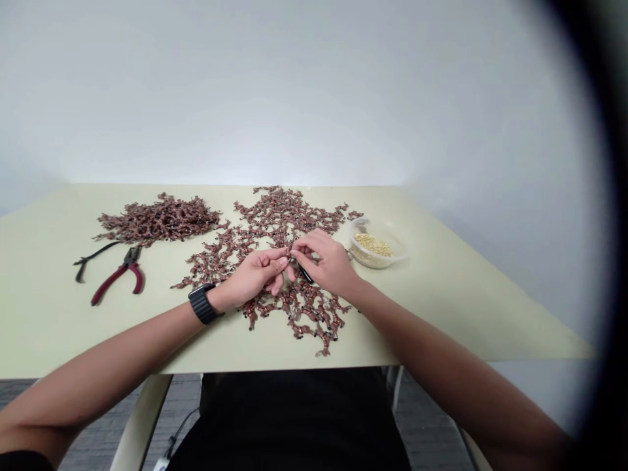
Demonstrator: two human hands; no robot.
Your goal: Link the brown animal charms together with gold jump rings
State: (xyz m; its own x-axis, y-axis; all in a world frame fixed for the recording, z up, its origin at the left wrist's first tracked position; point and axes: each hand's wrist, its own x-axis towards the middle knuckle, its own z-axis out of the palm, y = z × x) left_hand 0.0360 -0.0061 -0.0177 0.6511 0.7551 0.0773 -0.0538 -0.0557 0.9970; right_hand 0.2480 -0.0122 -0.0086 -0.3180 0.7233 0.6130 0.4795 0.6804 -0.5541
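Note:
My left hand (262,271), a dark watch on its wrist, pinches a small brown animal figurine (288,255), mostly covered by the fingertips. Meeting it from the right, my right hand (326,258) has its thumb and index finger closed at the same figurine. A slim black handle (305,273) sticks out beneath the right palm; its other end is hidden, so the kind of tool is unclear. Below and around both hands, many similar brown figurines (314,307) with antler-like tips are spread over the table.
A denser pile of brown figurines (159,220) lies at the back left. Nearer are red-handled pliers (110,284) and a black, bent tool (82,268). On the right stands a clear round tub (392,258) holding small gold-coloured pieces (375,245). The pale table (441,307) meets a wall behind.

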